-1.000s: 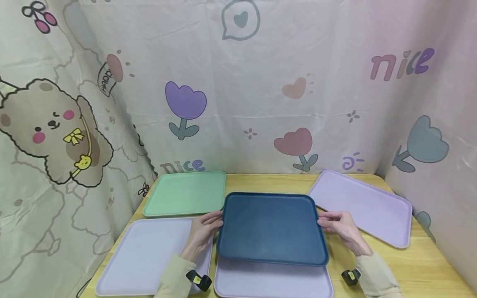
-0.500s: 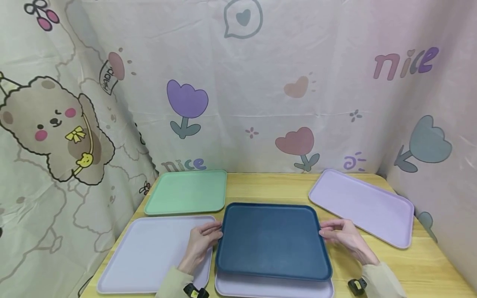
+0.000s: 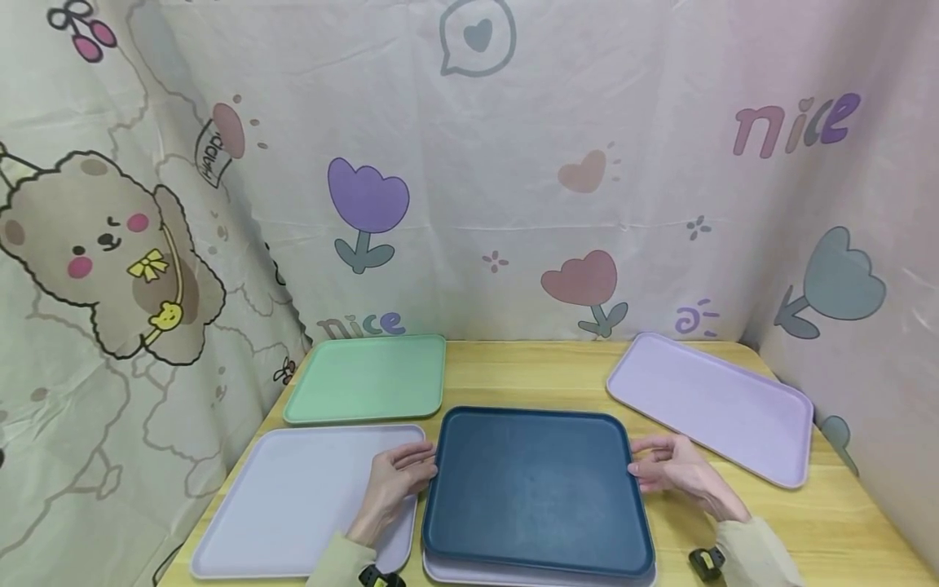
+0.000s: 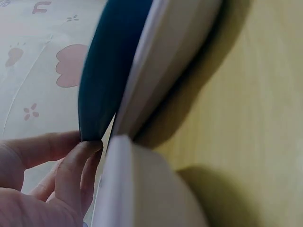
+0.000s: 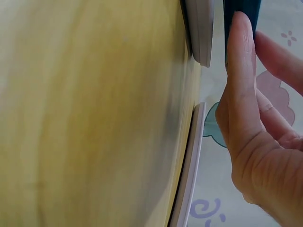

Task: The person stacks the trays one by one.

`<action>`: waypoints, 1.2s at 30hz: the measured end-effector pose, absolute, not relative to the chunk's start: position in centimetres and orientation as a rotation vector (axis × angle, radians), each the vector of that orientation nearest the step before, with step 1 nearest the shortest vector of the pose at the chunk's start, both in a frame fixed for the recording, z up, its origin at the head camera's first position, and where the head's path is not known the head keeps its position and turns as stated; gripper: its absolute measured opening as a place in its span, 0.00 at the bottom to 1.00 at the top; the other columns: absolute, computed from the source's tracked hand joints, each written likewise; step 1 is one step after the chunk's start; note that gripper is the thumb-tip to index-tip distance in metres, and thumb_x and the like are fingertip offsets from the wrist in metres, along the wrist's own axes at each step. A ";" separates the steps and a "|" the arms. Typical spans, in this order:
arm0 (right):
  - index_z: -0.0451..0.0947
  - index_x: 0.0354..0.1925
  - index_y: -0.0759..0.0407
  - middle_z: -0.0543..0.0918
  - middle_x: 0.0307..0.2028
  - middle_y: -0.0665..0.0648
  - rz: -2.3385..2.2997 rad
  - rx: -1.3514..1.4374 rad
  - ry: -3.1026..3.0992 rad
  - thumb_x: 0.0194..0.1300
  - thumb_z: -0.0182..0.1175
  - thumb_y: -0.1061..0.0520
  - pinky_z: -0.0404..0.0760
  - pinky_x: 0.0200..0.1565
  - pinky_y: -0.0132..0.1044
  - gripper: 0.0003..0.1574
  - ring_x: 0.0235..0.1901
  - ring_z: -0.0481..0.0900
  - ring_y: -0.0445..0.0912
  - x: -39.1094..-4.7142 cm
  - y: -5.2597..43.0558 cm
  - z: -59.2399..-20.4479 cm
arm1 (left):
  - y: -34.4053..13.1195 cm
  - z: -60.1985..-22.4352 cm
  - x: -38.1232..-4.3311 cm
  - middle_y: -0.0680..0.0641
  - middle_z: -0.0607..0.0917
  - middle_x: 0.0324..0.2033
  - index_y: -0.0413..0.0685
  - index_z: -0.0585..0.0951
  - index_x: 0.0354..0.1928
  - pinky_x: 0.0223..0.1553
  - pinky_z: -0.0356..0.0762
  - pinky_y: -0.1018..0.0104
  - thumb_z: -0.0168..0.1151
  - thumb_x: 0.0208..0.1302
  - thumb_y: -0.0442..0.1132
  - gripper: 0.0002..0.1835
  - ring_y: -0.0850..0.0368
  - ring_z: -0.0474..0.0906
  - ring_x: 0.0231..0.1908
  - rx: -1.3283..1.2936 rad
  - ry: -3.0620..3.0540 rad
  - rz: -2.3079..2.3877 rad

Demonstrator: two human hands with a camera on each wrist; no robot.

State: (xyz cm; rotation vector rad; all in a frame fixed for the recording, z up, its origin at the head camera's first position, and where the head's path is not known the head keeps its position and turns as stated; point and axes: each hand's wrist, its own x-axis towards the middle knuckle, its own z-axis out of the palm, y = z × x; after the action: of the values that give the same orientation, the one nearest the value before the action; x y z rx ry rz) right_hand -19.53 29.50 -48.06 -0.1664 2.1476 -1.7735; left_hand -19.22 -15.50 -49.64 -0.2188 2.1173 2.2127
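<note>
A dark blue rectangular tray [image 3: 539, 489] is held level at the middle of the table, over a pale lavender tray [image 3: 539, 574] whose front edge shows below it. My left hand [image 3: 396, 481] pinches its left edge between thumb and fingers. On the opposite side, my right hand [image 3: 678, 473] grips the right edge the same way. The left wrist view has the blue tray [image 4: 106, 71] close over the pale tray [image 4: 165, 61], with a narrow gap near the fingertips. A gap also separates the two trays in the right wrist view.
A pale bluish-lavender tray [image 3: 301, 497] lies at the left, partly behind my left forearm. Beyond it is a green tray [image 3: 367, 379]. At the back right a purple tray [image 3: 711, 408] lies at an angle on the wooden table [image 3: 521, 371]. Printed curtains [image 3: 469, 179] stand behind and beside.
Both hands have brought the blue tray down and toward the front. It now covers most of the pale tray beneath, which showed a wider strip before. The other trays stay put.
</note>
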 end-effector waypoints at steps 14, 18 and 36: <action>0.68 0.57 0.84 0.86 0.32 0.58 -1.649 -0.158 2.203 0.62 0.65 0.66 0.91 0.38 0.43 0.31 0.31 0.87 0.48 -19.6 29.3 -48.1 | -15.7 -49.2 -18.8 0.29 0.85 0.53 0.27 0.78 0.59 0.35 0.89 0.61 0.68 0.52 0.24 0.28 0.53 0.89 0.38 -0.118 2.321 1.983; 0.68 0.56 0.86 0.86 0.31 0.58 -1.628 -0.195 2.216 0.62 0.63 0.67 0.91 0.37 0.44 0.30 0.31 0.88 0.48 -19.5 29.3 -48.1 | -15.8 -48.9 -18.9 0.28 0.85 0.52 0.26 0.77 0.59 0.35 0.89 0.60 0.68 0.52 0.23 0.29 0.47 0.89 0.41 -0.040 2.380 1.899; 0.60 0.68 0.81 0.78 0.39 0.61 -1.494 -0.263 2.384 0.67 0.65 0.61 0.89 0.36 0.38 0.41 0.33 0.84 0.45 -21.4 28.7 -47.8 | -15.4 -47.4 -21.3 0.26 0.75 0.64 0.29 0.69 0.68 0.65 0.74 0.38 0.63 0.65 0.31 0.30 0.28 0.72 0.65 0.277 2.486 1.552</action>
State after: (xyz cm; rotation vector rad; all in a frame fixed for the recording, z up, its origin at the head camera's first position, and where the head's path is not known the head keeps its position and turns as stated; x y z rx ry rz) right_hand -21.44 28.70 -47.80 -0.2626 2.3843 -1.4942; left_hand -21.34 -15.37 -47.42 0.2772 2.4865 1.5516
